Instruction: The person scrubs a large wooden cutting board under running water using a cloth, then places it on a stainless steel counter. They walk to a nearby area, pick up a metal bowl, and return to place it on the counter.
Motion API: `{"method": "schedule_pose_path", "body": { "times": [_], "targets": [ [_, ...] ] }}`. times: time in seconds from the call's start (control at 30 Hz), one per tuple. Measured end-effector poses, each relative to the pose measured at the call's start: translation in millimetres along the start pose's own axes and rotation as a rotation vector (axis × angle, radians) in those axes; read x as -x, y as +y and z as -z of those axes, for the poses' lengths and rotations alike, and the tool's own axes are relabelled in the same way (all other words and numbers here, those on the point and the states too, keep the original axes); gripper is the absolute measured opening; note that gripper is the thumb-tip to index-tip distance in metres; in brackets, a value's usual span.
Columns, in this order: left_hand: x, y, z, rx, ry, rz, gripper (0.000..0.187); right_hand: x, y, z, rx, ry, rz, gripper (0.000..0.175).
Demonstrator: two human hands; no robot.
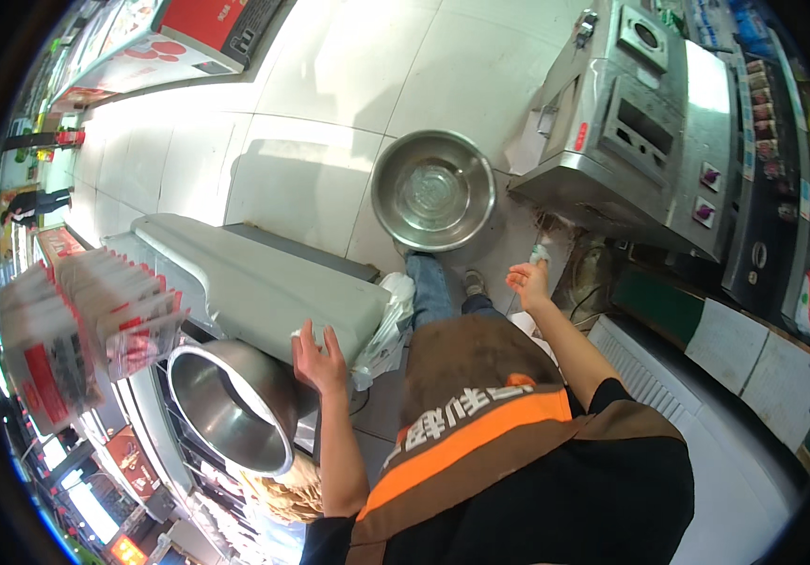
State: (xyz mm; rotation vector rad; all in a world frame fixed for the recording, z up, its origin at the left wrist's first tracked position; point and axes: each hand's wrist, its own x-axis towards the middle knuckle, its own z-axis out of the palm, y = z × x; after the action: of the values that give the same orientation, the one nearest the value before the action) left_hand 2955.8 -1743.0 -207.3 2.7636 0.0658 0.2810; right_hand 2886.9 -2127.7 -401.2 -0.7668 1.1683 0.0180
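My left hand (320, 359) is raised at the edge of a grey-white counter cover, fingers spread, with a small white bit at a fingertip. Just below and left of it, an empty steel bowl (235, 409) lies tilted on its side. My right hand (528, 282) is out to the right, a small crumpled white and green piece (538, 254) at its fingertips, apparently pinched. Ahead of my legs a wide steel basin (433, 191) shows a shiny, wet-looking bottom; what bears it is hidden. A white plastic bag (387, 325) hangs at the counter's end.
A steel cabinet (631, 155) with purple knobs stands at the right, beside shelves of packets. Clear packets with red edges (122, 304) hang at the left. A ribbed white appliance (702, 452) is at the lower right. Far left, a person in dark clothes (38, 205) stands bent.
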Motion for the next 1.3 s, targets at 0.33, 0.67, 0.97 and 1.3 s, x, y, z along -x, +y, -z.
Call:
{"method": "schedule_pose_path", "body": {
  "times": [0.33,0.67,0.97,1.3],
  "targets": [
    [9,-11,-4,0.184,0.143,-0.065,0.031,45,-76,79,-0.090,0.001,0.189,0.035],
    [15,-24,-3,0.081,0.166,0.032,0.030,57,-95,46,-0.107,-0.285,0.254,0.021],
    [18,-30,-13,0.330,0.271,-0.019,0.029,62,-148,-27,0.034,-0.277,0.285,0.013],
    [19,-33,-18,0.466,0.319,0.007,0.037,91,-178,-171,0.222,-0.467,0.517,0.042]
  ]
}}
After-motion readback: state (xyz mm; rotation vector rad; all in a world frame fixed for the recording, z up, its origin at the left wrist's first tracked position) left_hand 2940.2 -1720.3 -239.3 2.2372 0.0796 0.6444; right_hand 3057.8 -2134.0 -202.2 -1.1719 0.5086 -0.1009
